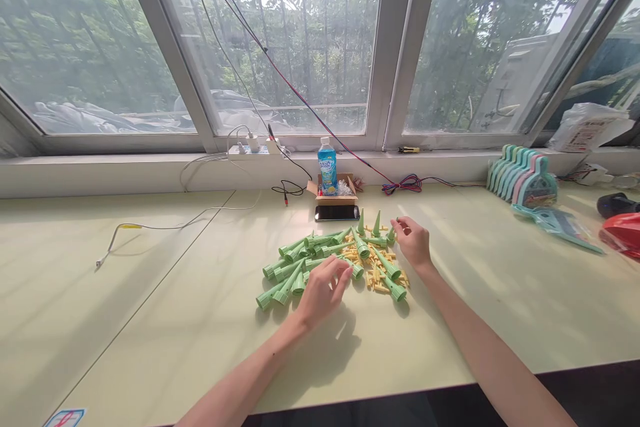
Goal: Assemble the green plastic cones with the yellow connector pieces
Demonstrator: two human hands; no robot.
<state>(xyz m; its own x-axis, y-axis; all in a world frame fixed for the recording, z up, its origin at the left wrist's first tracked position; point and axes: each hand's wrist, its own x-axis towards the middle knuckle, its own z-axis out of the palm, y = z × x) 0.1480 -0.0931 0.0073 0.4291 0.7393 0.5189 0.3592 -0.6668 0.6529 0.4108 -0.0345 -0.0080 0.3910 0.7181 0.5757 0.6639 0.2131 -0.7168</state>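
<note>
A heap of green plastic cone-shaped spikes (310, 257) lies on the pale table (200, 320), mixed with several small yellow pieces (373, 277). My left hand (323, 290) reaches into the near side of the heap, fingers curled onto a green spike (356, 271). My right hand (413, 240) hovers at the heap's right end, fingertips pinched on something small and green that I cannot make out. Two green spikes (376, 223) stand upright at the back of the heap.
Behind the heap lie a dark phone (337, 213), a small cardboard box (333, 197) and a drink bottle (327, 170). Cables (410, 183) trail along the windowsill. A stack of coloured packaged items (523, 177) stands far right, next to plastic bags (623, 230).
</note>
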